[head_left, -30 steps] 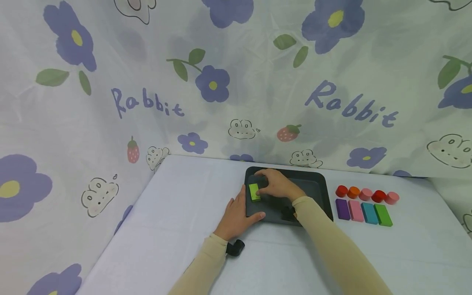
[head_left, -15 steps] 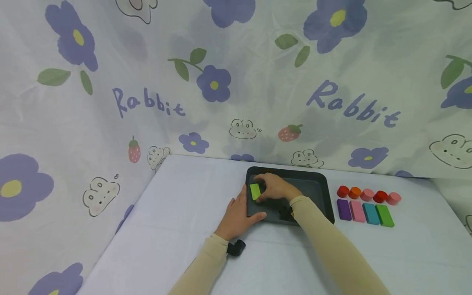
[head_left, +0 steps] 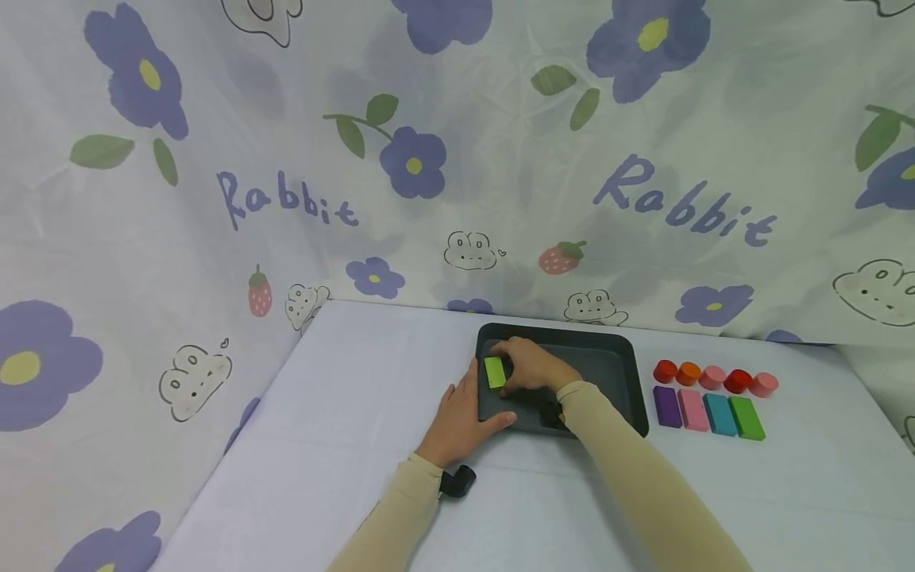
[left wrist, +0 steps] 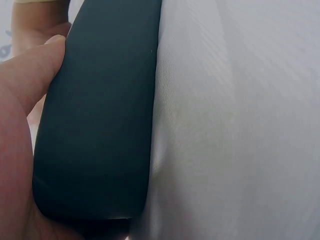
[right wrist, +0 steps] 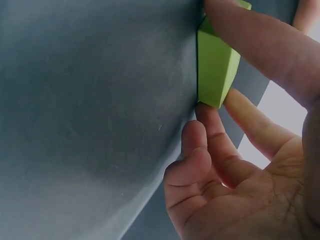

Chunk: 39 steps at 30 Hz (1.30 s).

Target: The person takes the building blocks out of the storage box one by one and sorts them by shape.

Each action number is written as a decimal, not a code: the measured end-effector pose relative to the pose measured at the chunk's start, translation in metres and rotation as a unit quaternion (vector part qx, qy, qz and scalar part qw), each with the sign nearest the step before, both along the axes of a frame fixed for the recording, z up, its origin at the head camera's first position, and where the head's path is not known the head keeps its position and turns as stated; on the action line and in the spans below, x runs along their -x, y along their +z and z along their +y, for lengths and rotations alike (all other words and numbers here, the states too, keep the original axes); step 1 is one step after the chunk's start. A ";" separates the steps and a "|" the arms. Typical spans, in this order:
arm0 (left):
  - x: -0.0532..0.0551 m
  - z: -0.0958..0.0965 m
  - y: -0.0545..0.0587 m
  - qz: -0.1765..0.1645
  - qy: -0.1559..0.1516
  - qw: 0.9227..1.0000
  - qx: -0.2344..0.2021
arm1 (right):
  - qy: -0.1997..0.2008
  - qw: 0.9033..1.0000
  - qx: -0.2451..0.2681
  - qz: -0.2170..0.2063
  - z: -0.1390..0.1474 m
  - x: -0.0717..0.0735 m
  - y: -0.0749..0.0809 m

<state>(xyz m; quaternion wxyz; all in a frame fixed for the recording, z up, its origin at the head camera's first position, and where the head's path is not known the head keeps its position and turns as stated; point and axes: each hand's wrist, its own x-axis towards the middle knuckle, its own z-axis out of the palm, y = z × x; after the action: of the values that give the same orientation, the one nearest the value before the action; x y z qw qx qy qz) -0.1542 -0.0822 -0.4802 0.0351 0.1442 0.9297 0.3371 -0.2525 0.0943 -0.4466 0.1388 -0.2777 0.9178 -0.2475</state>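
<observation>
In the head view a yellow-green rectangular block (head_left: 495, 372) lies at the left end of a dark shallow tray (head_left: 593, 365). My right hand (head_left: 532, 365) reaches over the tray and pinches this block. The right wrist view shows the thumb at one end of the block (right wrist: 214, 67) and fingertips at the other, close against the tray floor (right wrist: 90, 120). My left hand (head_left: 453, 417) spans the tray's near left corner, its fingers straight along the left side and the thumb at the front rim. In the left wrist view its thumb touches the tray wall (left wrist: 100, 115).
Right of the tray, several red, orange and pink round pieces (head_left: 712, 377) stand in a row. Before them lie purple (head_left: 667, 407), pink (head_left: 693, 409), blue (head_left: 719, 415) and green blocks (head_left: 747, 418). A printed cloth (head_left: 486, 183) hangs behind the white table (head_left: 372, 373).
My right hand has lowered slightly over the block, and less of the block's near side shows. The left hand keeps its place at the tray corner.
</observation>
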 end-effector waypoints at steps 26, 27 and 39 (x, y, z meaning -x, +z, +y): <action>0.000 -0.001 0.002 -0.006 -0.001 1.000 0.006 | -0.026 0.999 0.008 0.034 0.013 -0.009 0.021; 0.000 -0.001 0.002 -0.005 0.000 1.000 0.005 | -0.028 0.999 0.010 0.036 0.014 -0.010 0.022; 0.001 0.000 -0.003 0.007 0.000 1.000 0.008 | -0.049 0.997 0.030 0.055 0.035 -0.030 0.032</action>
<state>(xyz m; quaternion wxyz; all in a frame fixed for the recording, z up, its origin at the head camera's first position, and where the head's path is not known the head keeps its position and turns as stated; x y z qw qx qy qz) -0.1553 -0.0825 -0.4829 0.0295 0.1458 0.9328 0.3284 -0.2224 0.1291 -0.4150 0.0677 -0.2495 0.9287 -0.2658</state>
